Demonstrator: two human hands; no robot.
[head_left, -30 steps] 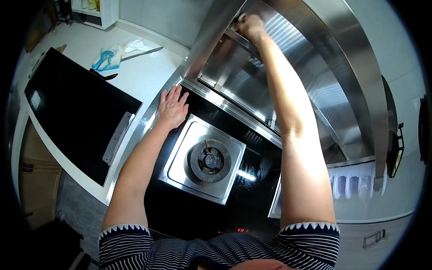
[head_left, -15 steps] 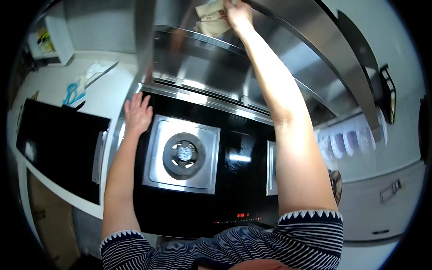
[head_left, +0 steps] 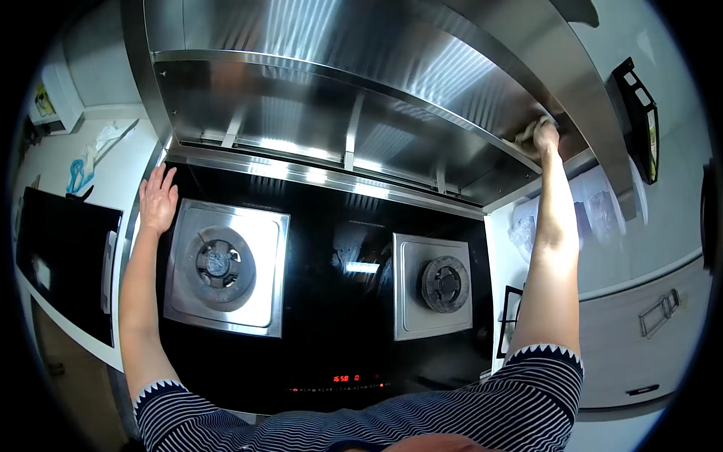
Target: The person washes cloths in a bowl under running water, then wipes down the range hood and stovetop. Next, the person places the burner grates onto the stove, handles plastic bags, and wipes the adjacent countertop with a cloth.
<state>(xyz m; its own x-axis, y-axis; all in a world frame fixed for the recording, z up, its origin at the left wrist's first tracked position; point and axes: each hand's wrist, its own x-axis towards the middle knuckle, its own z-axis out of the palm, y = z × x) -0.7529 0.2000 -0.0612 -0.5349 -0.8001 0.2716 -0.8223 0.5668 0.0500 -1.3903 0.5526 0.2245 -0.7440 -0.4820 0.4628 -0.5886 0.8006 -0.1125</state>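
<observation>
My right hand (head_left: 547, 137) presses a beige cloth (head_left: 524, 140) against the right end of the stainless steel panel (head_left: 301, 98) behind the stove; the fingers are closed over the cloth and partly hide it. My left hand (head_left: 158, 200) lies flat with fingers spread at the back left corner of the black glass cooktop (head_left: 331, 301). Just right of that hand is the left burner (head_left: 218, 264) on its square steel plate. The right burner (head_left: 444, 284) sits on a smaller plate, to the left of my right forearm.
On the left counter lie blue-handled scissors (head_left: 77, 175) and a long thin blade-like item (head_left: 117, 139) beside a black-fronted appliance (head_left: 64, 256). Clear plastic containers (head_left: 595, 203) stand on the right counter. A black rack (head_left: 639, 120) hangs on the right wall.
My right hand has swept the cloth from the panel's upper middle to its far right end. The view has shifted right, uncovering the right burner. My left hand stays at the cooktop's corner.
</observation>
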